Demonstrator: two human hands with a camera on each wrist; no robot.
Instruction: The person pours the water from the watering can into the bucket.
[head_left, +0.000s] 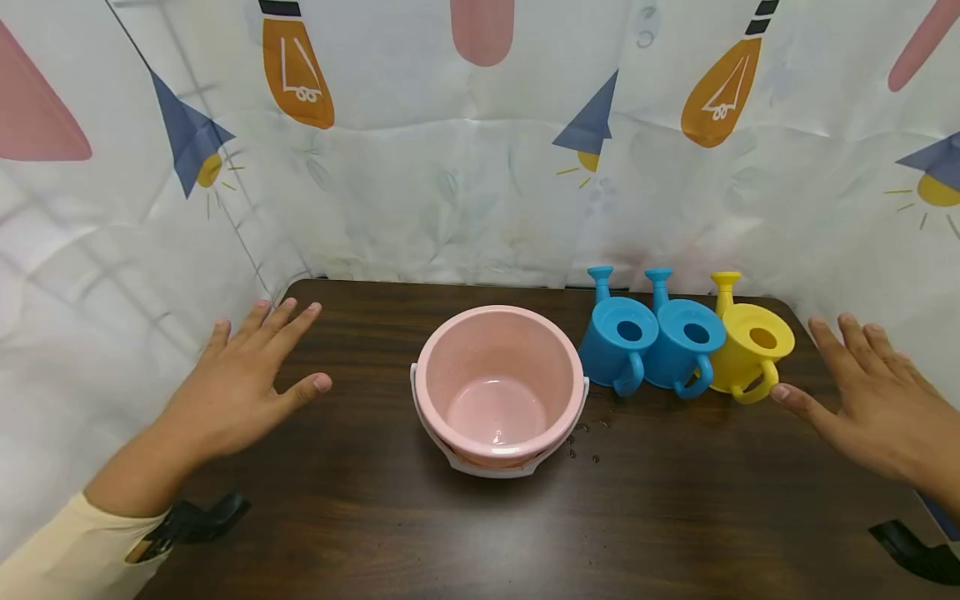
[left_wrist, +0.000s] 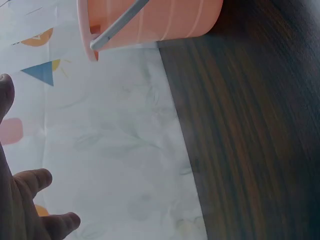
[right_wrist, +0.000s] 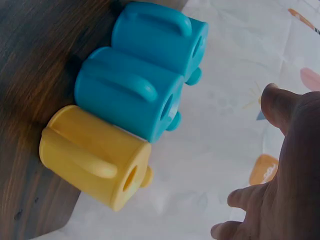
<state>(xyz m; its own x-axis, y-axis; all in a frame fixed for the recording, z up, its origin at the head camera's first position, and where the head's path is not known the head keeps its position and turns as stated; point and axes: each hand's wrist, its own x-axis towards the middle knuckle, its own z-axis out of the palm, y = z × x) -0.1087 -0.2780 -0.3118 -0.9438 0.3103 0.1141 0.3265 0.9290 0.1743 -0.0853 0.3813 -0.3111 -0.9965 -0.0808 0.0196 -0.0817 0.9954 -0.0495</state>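
- Nearest in, two hands, and here's the left hand at 9 o'clock from the bucket: fingers spread well apart, almost straight, tips toward 1 o'clock, up in free air!
- Across at 3 o'clock, the right hand matches it: fingers wide apart, tips toward 11, thumb near the yellow can, with a clear gap in the right wrist view.
- Centre stage on the dark surface, one pink bucket: upright, long axis vertical, mouth skyward, white handle slung round its 6 o'clock side.
- Off its 4 o'clock, a few dark specks.
- Farther, between 2 and 3 o'clock from the bucket, three watering cans in a row: left blue can, middle blue can, yellow can. All upright, spouts between 11 and 12, handles near 6!
- Behind it all, white cloth, two orange bulbs printed across it.
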